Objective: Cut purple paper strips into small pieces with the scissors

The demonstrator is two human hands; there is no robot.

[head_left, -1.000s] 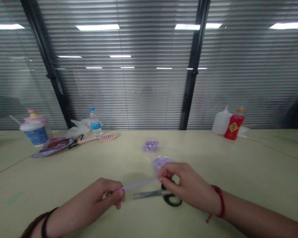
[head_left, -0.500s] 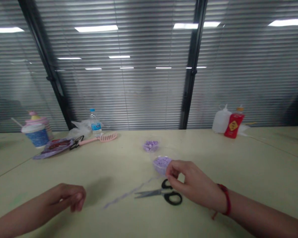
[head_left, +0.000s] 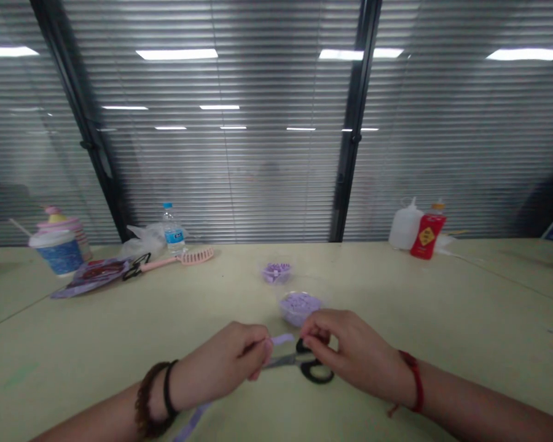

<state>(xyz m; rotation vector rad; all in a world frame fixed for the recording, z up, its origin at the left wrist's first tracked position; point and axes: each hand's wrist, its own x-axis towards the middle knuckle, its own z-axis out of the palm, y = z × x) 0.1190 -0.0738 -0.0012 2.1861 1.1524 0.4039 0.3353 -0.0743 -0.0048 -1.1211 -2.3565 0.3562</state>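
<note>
Lilac ribbon [head_left: 282,339] sticks out past the left fingers [head_left: 257,351], which are pinched together on it, its tail [head_left: 191,422] trailing down toward the desk [head_left: 120,344]. The right fingers [head_left: 316,334] curl together just beside the ribbon's tip, above black-handled scissors [head_left: 311,368]; whether they grip anything cannot be told. Beyond the right fingers sits a clear dish of lilac pieces [head_left: 300,309], then a smaller dish [head_left: 276,272].

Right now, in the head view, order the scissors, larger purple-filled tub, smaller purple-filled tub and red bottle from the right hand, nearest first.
1. Scissors, left
2. Larger purple-filled tub, ahead left
3. Smaller purple-filled tub, beyond it
4. Red bottle, far right
</note>
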